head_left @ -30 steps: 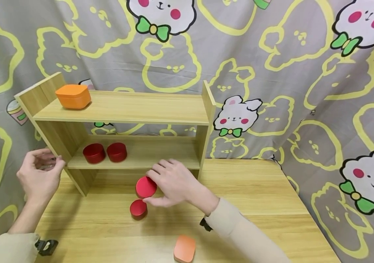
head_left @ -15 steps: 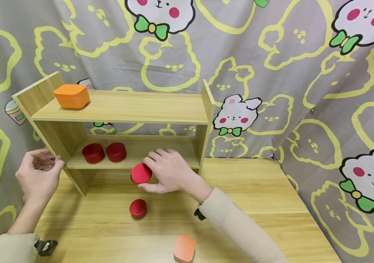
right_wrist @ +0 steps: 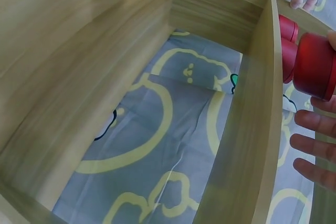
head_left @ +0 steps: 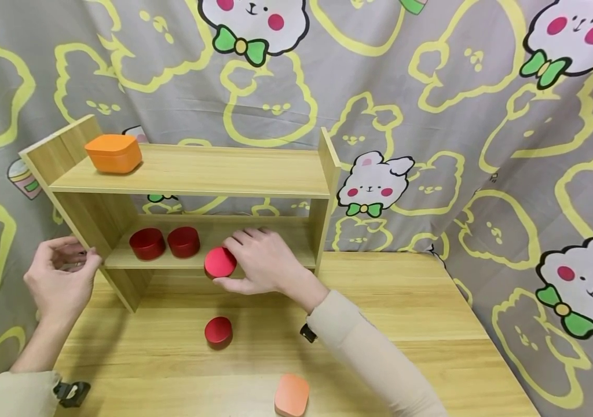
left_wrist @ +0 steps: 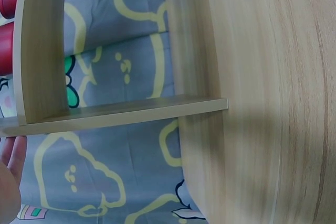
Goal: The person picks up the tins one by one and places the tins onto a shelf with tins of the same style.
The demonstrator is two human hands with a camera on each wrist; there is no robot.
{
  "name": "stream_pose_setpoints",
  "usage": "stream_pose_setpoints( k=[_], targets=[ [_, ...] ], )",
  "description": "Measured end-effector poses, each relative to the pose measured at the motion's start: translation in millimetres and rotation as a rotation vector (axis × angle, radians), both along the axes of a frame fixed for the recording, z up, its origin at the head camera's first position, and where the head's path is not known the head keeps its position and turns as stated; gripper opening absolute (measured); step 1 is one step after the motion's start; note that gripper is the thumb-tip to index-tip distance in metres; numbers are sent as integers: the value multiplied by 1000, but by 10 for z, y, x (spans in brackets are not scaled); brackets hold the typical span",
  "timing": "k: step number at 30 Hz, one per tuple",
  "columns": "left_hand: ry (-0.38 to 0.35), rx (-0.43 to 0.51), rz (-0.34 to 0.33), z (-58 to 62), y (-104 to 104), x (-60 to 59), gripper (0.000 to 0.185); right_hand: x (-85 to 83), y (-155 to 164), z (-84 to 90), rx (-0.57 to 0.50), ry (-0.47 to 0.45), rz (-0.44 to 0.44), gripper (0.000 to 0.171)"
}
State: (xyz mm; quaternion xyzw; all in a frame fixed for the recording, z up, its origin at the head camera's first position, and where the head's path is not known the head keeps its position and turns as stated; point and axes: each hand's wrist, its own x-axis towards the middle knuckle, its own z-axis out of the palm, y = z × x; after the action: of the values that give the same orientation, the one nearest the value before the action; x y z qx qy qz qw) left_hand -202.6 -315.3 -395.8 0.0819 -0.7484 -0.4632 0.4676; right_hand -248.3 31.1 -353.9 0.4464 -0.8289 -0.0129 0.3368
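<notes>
My right hand (head_left: pixel 255 260) grips a round red tin (head_left: pixel 220 262) at the front edge of the lower shelf (head_left: pixel 255 246) of a small wooden rack; the right wrist view shows the same tin (right_wrist: pixel 314 65) beside my fingers (right_wrist: pixel 315 148). Two darker red tins (head_left: pixel 147 243) (head_left: pixel 183 241) stand side by side at that shelf's left end. Another red tin (head_left: pixel 218 332) sits on the table below. My left hand (head_left: pixel 62 275) hovers by the rack's left side panel, fingers loosely curled, holding nothing.
An orange box (head_left: pixel 113 153) rests on the rack's top shelf at the left. A flat orange lid (head_left: pixel 292 395) lies near the front edge of the wooden table (head_left: pixel 406 307). A patterned curtain hangs behind and to the right.
My right hand has lifted the red tin up from beside the other tin on the table to the lower shelf's edge. The left hand has stayed put.
</notes>
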Motion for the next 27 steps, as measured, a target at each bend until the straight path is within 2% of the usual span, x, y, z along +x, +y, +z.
stream_pose_setpoints(
  k=[13,27],
  targets=[
    [7,0,-14,13,25,7,27,-125,-54,-13,29,-15,-65,57],
    [20,6,-11,47,49,28,27,-191,-139,14,33,-121,-122,60]
  ],
)
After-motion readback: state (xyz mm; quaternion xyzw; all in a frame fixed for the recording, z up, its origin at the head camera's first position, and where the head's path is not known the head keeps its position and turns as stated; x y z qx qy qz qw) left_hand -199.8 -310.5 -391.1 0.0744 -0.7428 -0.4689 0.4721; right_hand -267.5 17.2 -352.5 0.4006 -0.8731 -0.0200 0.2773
